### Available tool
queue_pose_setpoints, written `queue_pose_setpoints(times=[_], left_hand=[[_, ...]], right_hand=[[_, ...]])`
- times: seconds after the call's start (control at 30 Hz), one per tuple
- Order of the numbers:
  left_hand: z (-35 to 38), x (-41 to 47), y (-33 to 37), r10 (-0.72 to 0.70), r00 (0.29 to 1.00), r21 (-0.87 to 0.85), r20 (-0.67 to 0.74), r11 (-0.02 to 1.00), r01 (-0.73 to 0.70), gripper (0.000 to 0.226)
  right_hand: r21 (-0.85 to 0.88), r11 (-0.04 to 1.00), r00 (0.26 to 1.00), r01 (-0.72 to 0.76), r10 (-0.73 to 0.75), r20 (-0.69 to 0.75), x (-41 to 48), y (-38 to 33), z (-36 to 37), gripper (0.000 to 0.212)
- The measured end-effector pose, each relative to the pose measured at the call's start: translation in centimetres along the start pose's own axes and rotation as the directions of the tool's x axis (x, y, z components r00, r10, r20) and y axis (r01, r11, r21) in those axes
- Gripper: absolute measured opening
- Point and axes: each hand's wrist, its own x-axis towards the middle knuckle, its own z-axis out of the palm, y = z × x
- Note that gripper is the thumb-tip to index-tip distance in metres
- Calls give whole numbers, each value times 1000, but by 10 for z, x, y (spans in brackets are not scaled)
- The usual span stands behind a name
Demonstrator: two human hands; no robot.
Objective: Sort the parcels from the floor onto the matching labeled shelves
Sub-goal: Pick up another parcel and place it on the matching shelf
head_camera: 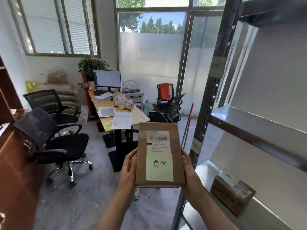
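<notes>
Metal rack (249,130) fills the right side, its grey shelves running away from us. Wooden desk (141,117) sits mid-room under the windows, carrying a monitor (107,79) and loose papers. Two black office chairs (63,146) stand left of it.

We have the parcel (159,153) up off the floor, in front of us, label face toward the camera and just left of the rack's front upright (204,113). It's a flat brown cardboard box.

A second parcel (232,195) lies on the rack's lower shelf, well to the right of ours.

Our left hand (128,170) grips the box's left long edge with fingers wrapped onto it. Our right hand (189,170) grips the right edge the same way.

On the box face there's a pale note (159,166) with handwritten characters, and a barcode label (158,141) above it.

Two tape tags (216,67) are on the upright, text unreadable
</notes>
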Motion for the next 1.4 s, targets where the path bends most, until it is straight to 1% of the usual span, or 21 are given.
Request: queue_pose_setpoints(times=[0.17, 0.33, 0.43, 0.5, 0.6, 0.73, 0.8, 0.87, 0.93, 1.03, 1.13, 1.23, 1.4], left_hand=[[10, 41, -7, 16, 1000, -34, 12, 999, -16, 25], [25, 89, -4, 63, 998, -19, 25, 998, -62, 24], [33, 119, 3, 59, 997, -7, 43, 998, -59, 21], [38, 140, 6, 72, 995, -8, 65, 997, -71, 21], [46, 173, 16, 101, 990, 15, 94, 995, -103, 30], [51, 221, 14, 91, 988, 48, 125, 994, -98, 33], [53, 238, 7, 65, 989, 43, 130, 997, -71, 34], [56, 250, -1, 47, 990, 40, 133, 998, -52, 28], [61, 261, -4, 35, 987, 38, 156, 998, -41, 25], [67, 284, -9, -6, 981, 31, 196, 1000, 0, 26], [70, 306, -13, -51, 959, 1, 278, 999, 53, 25], [73, 329, -12, -75, 928, 8, 364, 997, 77, 25], [77, 360, -14, -54, 880, -11, 472, 998, 67, 27]], right_hand=[[-61, 998, 999, 17, -20, -47, 35, -4, 0, 43], [-103, 993, 996, 55, -62, -64, 83, -10, -6, 41], [-117, 990, 995, 74, -81, -64, 114, -12, -6, 48], [-135, 987, 990, 86, -100, -102, 137, -14, -6, 49], [-177, 977, 984, 120, -141, -109, 175, -15, -10, 61], [-196, 971, 980, 136, -160, -116, 221, -15, -10, 46], [-153, 981, 978, 122, -145, -151, 235, -11, -11, 37], [-102, 987, 967, 125, -144, -208, 240, -8, -11, 28], [-80, 987, 959, 136, -151, -239, 246, -9, -12, 27], [-44, 989, 957, 140, -147, -250, 257, -14, -11, 29], [-107, 983, 939, 152, -177, -296, 267, -16, -11, 32], [-135, 979, 915, 155, -194, -354, 272, -16, -5, 33], [-153, 971, 874, 182, -231, -428, 278, -18, 8, 34]])
